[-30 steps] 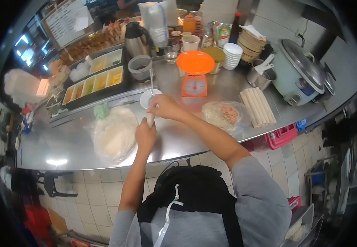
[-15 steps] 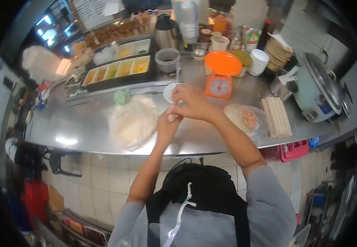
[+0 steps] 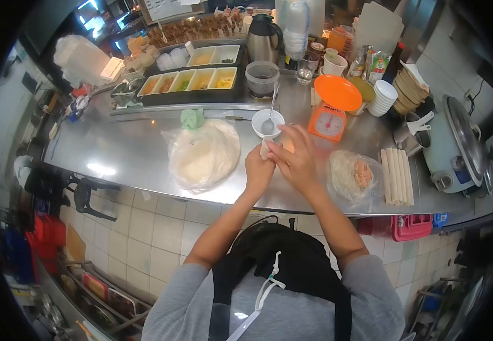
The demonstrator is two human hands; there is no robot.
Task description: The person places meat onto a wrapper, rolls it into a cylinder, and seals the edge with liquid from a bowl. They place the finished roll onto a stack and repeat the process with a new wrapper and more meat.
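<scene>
My left hand (image 3: pixel 259 171) is closed around a pale rolled wrapper (image 3: pixel 265 149), whose end sticks up from the fist. My right hand (image 3: pixel 299 159) is just beside it, upper fingers stretched apart and lower fingertips at the roll. Behind both hands stands a small white bowl (image 3: pixel 260 118) with a metal spoon (image 3: pixel 268 126) in it. To the left lies a stack of round, thin wrappers (image 3: pixel 204 162) in clear plastic, with a green cloth (image 3: pixel 192 119) at its top edge. At right are a bag with pinkish filling (image 3: pixel 363 173) and several finished white rolls (image 3: pixel 397 176).
An orange scale (image 3: pixel 327 122) bearing an orange plate (image 3: pixel 338 92) stands behind my right hand. Farther back are a black topping tray (image 3: pixel 144 101), a steel jug (image 3: pixel 263 40) and a tub of dark liquid (image 3: pixel 262 79). A rice cooker (image 3: pixel 456 148) occupies the right end.
The view has shifted, moving the counter rightward in the picture. My right hand has come off the white bowl, uncovering the spoon, and its fingers have spread. My left hand still holds the roll.
</scene>
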